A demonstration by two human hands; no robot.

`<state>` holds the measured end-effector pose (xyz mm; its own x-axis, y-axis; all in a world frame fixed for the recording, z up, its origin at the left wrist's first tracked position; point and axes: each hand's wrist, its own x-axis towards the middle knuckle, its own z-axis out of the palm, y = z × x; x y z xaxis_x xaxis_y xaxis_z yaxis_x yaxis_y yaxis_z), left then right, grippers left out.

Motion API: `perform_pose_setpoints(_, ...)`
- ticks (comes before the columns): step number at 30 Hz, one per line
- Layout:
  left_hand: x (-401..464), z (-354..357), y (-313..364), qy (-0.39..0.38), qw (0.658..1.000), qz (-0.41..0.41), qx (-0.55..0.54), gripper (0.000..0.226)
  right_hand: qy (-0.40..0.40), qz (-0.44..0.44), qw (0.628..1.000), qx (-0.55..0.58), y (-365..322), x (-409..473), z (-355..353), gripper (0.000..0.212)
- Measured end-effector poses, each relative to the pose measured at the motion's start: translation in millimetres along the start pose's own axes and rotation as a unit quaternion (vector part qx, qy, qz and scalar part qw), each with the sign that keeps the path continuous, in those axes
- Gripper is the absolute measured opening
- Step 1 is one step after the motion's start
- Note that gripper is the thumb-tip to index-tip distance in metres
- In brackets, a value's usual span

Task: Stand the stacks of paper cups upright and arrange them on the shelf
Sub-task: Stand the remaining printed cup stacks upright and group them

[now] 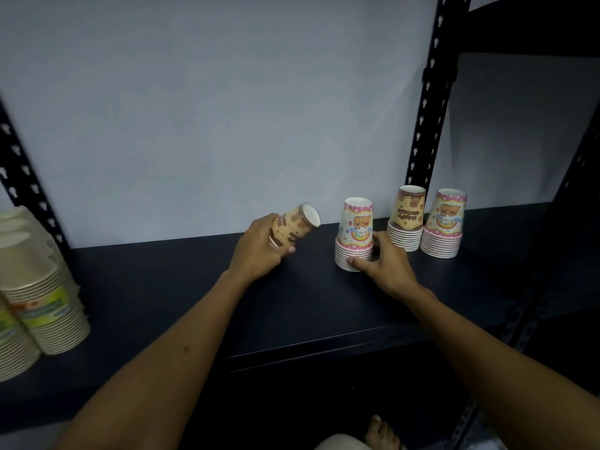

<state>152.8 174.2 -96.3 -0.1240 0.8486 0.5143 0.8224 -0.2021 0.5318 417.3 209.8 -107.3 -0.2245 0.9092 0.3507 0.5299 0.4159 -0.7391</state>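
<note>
My left hand (259, 251) grips a brown printed stack of paper cups (297, 224), tilted with its closed end up and to the right, lifted just above the dark shelf (162, 303). My right hand (384, 266) holds the ribbed base of a pink and white cup stack (355, 232) that stands upside down on the shelf. Behind it to the right stand two more upside-down stacks, a brown one (407, 219) and a pink one (444, 222), side by side near the back wall.
Tall stacks of pale cups with green bands (42, 287) fill the shelf's left end. Black perforated uprights stand at the left (22, 177) and at the right rear (428, 102). A bare foot (383, 433) shows below the shelf's front edge.
</note>
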Motion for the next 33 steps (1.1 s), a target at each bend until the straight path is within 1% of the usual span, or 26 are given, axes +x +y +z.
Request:
perform_pose_setpoints(2,-3.7,-1.1,1.6,-0.013,0.996,-0.045,-0.072,0.064,-0.009,-0.001,1.0,-0.002,-6.0,0.3,4.3,0.065)
perform_pose_setpoints(4,-9.0,0.8,0.4,-0.032,0.984,-0.097,-0.147,0.068,-0.013,-0.003,1.0,0.005,-13.0,0.1,10.6,0.063)
perform_pose_setpoints(6,-13.8,3.7,-2.3,-0.038,0.975,-0.128,-0.178,0.065,-0.013,-0.001,1.0,0.016,-18.7,0.5,18.5,0.062)
perform_pose_setpoints(10,-16.1,5.6,-2.8,-0.047,0.972,-0.127,-0.19,0.054,-0.015,0.013,0.999,0.025,-26.5,4.8,34.3,0.06)
perform_pose_setpoints(13,-17.8,5.9,-5.3,-0.025,0.973,-0.123,-0.196,0.054,-0.016,0.015,0.999,0.026,-29.7,11.0,44.6,0.058)
perform_pose_setpoints(19,-18.0,6.1,-11.8,-0.011,0.975,-0.106,-0.194,0.052,-0.013,0.02,1.0,0.011,-37.9,25.5,61.2,0.061)
perform_pose_setpoints(23,-18.3,6.1,-13.0,-0.005,0.975,-0.129,-0.183,0.06,0.0,0.009,1.0,0.026,-35.5,24.2,71.1,0.059)
perform_pose_setpoints(28,-19.7,4.9,-8.3,-0.006,0.975,-0.133,-0.177,0.062,-0.003,0.017,0.996,0.09,-33.5,18.9,64.0,0.061)
perform_pose_setpoints(33,-20.2,4.5,-10.9,0.016,0.972,-0.15,-0.179,0.063,-0.017,0.014,0.995,0.101,-31.3,18.2,64.2,0.059)
